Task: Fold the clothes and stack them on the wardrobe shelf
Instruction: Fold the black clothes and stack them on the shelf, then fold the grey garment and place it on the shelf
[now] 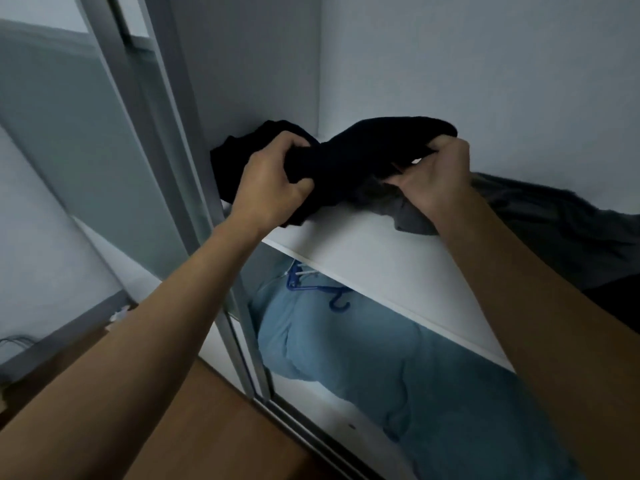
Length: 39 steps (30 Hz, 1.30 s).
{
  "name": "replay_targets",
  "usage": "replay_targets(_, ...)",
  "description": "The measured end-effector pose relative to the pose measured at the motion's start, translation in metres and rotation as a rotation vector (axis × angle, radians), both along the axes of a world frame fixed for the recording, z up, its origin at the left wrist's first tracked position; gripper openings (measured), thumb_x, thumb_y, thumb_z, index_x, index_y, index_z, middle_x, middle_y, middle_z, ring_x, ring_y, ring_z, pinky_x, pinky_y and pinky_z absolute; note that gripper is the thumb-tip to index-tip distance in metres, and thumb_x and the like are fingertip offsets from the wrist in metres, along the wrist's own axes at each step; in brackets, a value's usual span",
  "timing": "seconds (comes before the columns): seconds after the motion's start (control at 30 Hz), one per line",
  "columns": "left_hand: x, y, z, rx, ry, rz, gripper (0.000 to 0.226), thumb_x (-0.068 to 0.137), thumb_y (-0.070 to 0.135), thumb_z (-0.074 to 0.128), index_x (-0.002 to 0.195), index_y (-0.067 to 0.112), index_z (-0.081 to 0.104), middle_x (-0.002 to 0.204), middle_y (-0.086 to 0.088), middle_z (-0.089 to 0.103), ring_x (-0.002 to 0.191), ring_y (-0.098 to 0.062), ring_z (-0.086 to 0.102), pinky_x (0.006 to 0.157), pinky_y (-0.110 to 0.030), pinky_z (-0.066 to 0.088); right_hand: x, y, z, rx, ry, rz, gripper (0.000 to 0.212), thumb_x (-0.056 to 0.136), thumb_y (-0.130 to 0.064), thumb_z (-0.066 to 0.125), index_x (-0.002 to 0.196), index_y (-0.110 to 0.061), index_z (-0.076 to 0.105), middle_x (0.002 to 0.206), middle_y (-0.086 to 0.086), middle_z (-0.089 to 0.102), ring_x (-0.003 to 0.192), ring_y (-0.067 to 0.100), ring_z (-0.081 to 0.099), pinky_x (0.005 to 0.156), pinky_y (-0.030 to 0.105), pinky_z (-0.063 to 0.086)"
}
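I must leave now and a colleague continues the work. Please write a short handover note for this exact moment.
Left hand and right hand each grip the black garment, one at each end. It is bunched, not folded, over the left end of the white shelf.
A grey garment lies rumpled on the shelf, to the right.
Done: no neat stack visible.
Left: fold both, stack them.
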<state>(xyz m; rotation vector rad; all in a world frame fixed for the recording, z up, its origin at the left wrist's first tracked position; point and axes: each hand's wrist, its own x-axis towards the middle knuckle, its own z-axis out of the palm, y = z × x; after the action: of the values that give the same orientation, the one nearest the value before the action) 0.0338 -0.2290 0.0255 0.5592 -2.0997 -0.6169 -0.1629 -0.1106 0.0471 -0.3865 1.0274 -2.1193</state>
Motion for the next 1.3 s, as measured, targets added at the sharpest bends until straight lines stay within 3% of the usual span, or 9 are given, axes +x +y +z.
replay_targets(0.17,-0.004,-0.041,0.016,-0.416,-0.068,0.130,0.044,0.074,0.007,0.068,0.118,0.011,0.067,0.113,-0.003,0.072,0.095,-0.023,0.064,0.093,-0.030,0.032,-0.011,-0.104,0.033,-0.135,-0.235,0.030,0.028,0.088,-0.009,0.029,0.082,-0.011,0.056,0.089,0.012,0.060,0.080,0.029,0.060,0.093,0.036,0.046)
replay_targets(0.3,-0.013,-0.093,0.027,-0.533,-0.106,0.260,0.039,0.080,0.009,0.065,0.119,0.012,0.068,0.116,-0.004,0.072,0.105,-0.024,0.066,0.103,-0.037,0.034,-0.029,-0.185,0.048,-0.170,-0.232,0.097,0.038,0.094,-0.013,0.031,0.075,-0.008,0.063,0.082,0.012,0.068,0.075,0.029,0.067,0.090,0.045,0.055)
replay_targets(0.47,-0.035,-0.136,0.010,-0.209,-0.597,0.318,0.060,0.082,0.060,0.035,0.127,0.029,0.061,0.128,0.000,0.062,0.116,-0.027,0.058,0.098,-0.045,0.038,-0.064,-0.240,0.005,0.569,0.311,0.000,0.028,0.099,-0.012,0.042,0.118,-0.004,0.060,0.110,0.012,0.060,0.091,0.028,0.061,0.072,0.040,0.057)
replay_targets(0.57,-0.052,-0.155,-0.003,-0.125,-0.636,0.204,0.068,0.088,0.071,0.026,0.130,0.029,0.059,0.143,0.002,0.051,0.132,-0.024,0.046,0.111,-0.051,0.032,-0.066,-0.248,-0.033,0.682,0.677,0.069,0.022,0.090,-0.021,0.051,0.099,-0.017,0.071,0.092,0.001,0.067,0.082,0.019,0.063,0.073,0.030,0.053)
replay_targets(0.7,-0.077,-0.174,0.005,0.134,-0.574,0.137,0.074,0.089,0.079,0.013,0.106,0.028,0.064,0.114,0.001,0.063,0.110,-0.027,0.059,0.085,-0.045,0.043,-0.066,-0.251,-0.062,0.669,0.942,0.108,0.024,0.091,-0.033,0.056,0.091,-0.021,0.077,0.095,-0.002,0.074,0.090,0.016,0.069,0.085,0.034,0.055)
replay_targets(0.8,-0.088,-0.191,-0.001,0.082,-0.901,0.202,0.071,0.092,0.073,0.026,0.153,0.037,0.023,0.157,-0.007,0.027,0.142,-0.037,0.027,0.105,-0.058,0.035,-0.078,-0.259,-0.066,0.750,1.138,0.046,0.031,0.097,-0.036,0.055,0.106,-0.012,0.072,0.109,0.005,0.071,0.100,0.021,0.065,0.093,0.036,0.050)
replay_targets(0.87,-0.091,-0.195,-0.008,0.045,-1.067,0.190,0.077,0.093,0.069,0.034,0.156,0.040,0.001,0.163,-0.005,0.006,0.147,-0.037,0.008,0.110,-0.066,0.025,-0.081,-0.264,-0.068,0.858,1.281,0.070,0.035,0.099,-0.039,0.051,0.116,-0.014,0.068,0.116,0.005,0.068,0.102,0.020,0.062,0.086,0.031,0.046)
replay_targets(1.17,-0.121,-0.174,0.018,-0.157,-0.948,0.244,0.055,0.090,0.046,0.055,0.135,0.015,0.049,0.154,-0.012,0.020,0.141,-0.036,0.019,0.113,-0.066,0.018,-0.100,-0.214,-0.031,0.761,1.241,-0.125,0.020,0.093,-0.019,0.060,0.107,-0.016,0.075,0.116,0.000,0.072,0.107,0.014,0.063,0.090,0.021,0.044)
replay_targets(1.3,-0.164,-0.138,0.021,-0.231,-0.666,-0.063,0.049,0.090,0.038,0.057,0.132,0.013,0.051,0.143,-0.011,0.035,0.130,-0.032,0.035,0.102,-0.048,0.040,-0.132,-0.137,0.011,0.772,1.184,-0.296,0.018,0.090,-0.019,0.060,0.093,-0.027,0.075,0.097,-0.008,0.071,0.086,0.006,0.064,0.071,0.015,0.044)
